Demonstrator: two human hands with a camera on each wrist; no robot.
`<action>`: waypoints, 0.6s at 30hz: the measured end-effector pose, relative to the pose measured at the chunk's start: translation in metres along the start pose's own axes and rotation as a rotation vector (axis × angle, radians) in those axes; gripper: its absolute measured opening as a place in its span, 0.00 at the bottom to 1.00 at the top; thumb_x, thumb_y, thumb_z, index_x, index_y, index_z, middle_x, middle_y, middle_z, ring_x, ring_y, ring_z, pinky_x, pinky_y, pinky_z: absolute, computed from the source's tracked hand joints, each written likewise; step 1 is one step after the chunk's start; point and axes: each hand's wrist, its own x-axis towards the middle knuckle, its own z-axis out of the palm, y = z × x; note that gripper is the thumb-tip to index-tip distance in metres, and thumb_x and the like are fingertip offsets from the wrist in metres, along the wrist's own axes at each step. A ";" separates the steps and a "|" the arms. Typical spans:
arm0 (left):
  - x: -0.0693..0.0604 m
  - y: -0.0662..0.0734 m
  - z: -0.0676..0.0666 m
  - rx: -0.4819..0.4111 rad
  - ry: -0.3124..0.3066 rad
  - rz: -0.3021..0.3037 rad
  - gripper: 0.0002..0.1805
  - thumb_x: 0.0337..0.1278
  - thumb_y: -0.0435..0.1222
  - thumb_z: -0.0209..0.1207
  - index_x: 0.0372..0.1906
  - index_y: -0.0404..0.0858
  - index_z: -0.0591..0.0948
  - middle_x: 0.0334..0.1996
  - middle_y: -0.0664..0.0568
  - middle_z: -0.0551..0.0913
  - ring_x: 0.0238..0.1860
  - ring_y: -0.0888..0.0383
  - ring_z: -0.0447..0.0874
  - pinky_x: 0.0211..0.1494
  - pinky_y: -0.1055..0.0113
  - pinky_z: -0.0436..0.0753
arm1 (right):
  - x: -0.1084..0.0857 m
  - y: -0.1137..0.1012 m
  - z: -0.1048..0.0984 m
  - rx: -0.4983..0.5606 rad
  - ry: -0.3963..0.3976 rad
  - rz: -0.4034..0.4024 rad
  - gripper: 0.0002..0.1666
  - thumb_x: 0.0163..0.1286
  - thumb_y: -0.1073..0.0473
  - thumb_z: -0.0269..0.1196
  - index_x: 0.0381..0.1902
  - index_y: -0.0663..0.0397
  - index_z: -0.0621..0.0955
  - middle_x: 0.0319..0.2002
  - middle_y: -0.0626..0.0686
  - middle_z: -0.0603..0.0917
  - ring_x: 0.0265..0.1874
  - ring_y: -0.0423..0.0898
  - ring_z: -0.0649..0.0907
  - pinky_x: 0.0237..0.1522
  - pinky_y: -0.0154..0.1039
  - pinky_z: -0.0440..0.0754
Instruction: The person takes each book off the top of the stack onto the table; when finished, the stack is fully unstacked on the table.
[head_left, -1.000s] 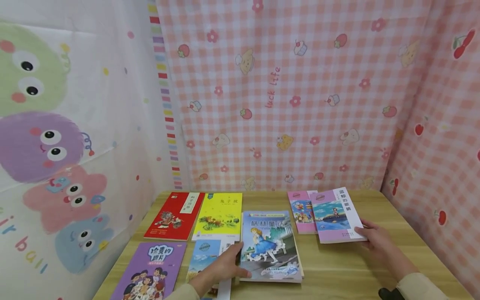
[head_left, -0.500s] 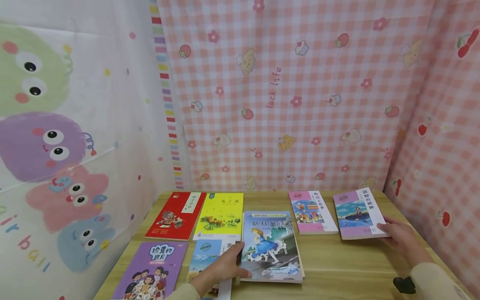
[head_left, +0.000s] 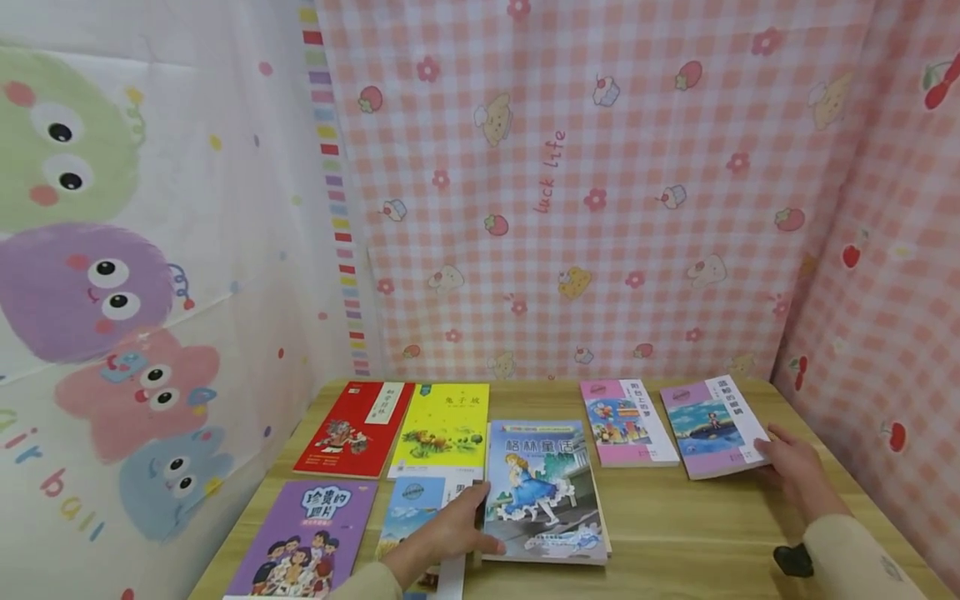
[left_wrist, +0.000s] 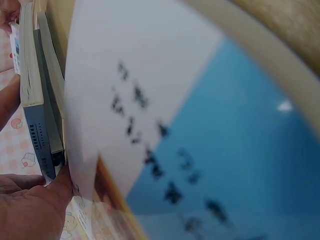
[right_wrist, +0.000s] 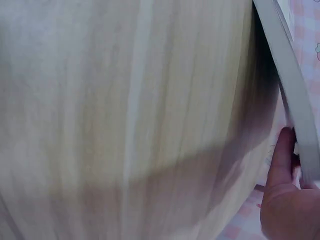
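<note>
My right hand (head_left: 798,467) pinches the lower right corner of a pink-and-white paperback book (head_left: 708,429) with a sea picture, at the table's far right. In the right wrist view this book (right_wrist: 295,85) is edge-on and tilted up from the wood, with a shadow beneath it. My left hand (head_left: 450,529) grips the left edge of a grey-blue storybook (head_left: 543,492) with a girl in a blue dress, thumb at its lower corner. Another book shows under it in the left wrist view, where the fingers (left_wrist: 57,187) meet the spines.
A similar pink book (head_left: 630,422) lies left of the held one. On the left of the wooden table (head_left: 660,533) are red (head_left: 352,429), yellow (head_left: 438,429) and purple books (head_left: 303,533). My left forearm crosses a blue-and-white book (head_left: 408,504). A small black object (head_left: 793,560) is near the right sleeve.
My right hand has slid the sea-picture book rightward, off the neighbouring pink book it overlapped, then slightly back left. My left hand has stayed at the storybook.
</note>
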 end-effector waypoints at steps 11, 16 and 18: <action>0.000 -0.001 0.001 -0.006 0.008 0.009 0.54 0.47 0.42 0.76 0.76 0.31 0.57 0.73 0.35 0.58 0.73 0.35 0.55 0.68 0.38 0.63 | -0.003 -0.020 0.034 -0.275 0.035 -0.140 0.37 0.79 0.56 0.44 0.75 0.73 0.48 0.70 0.79 0.55 0.69 0.71 0.60 0.67 0.60 0.63; -0.001 0.003 -0.002 0.025 -0.001 0.008 0.53 0.48 0.41 0.75 0.76 0.31 0.58 0.73 0.34 0.59 0.73 0.35 0.55 0.68 0.39 0.64 | -0.012 -0.025 0.076 -0.243 -0.002 -0.188 0.32 0.73 0.65 0.51 0.70 0.78 0.60 0.65 0.77 0.66 0.50 0.54 0.79 0.48 0.37 0.80; -0.001 0.006 -0.004 0.065 0.003 0.021 0.52 0.48 0.42 0.75 0.75 0.30 0.60 0.73 0.34 0.60 0.72 0.35 0.56 0.68 0.40 0.64 | -0.017 -0.028 0.093 -0.212 -0.018 -0.190 0.31 0.71 0.68 0.52 0.68 0.79 0.63 0.61 0.77 0.71 0.40 0.44 0.82 0.39 0.33 0.80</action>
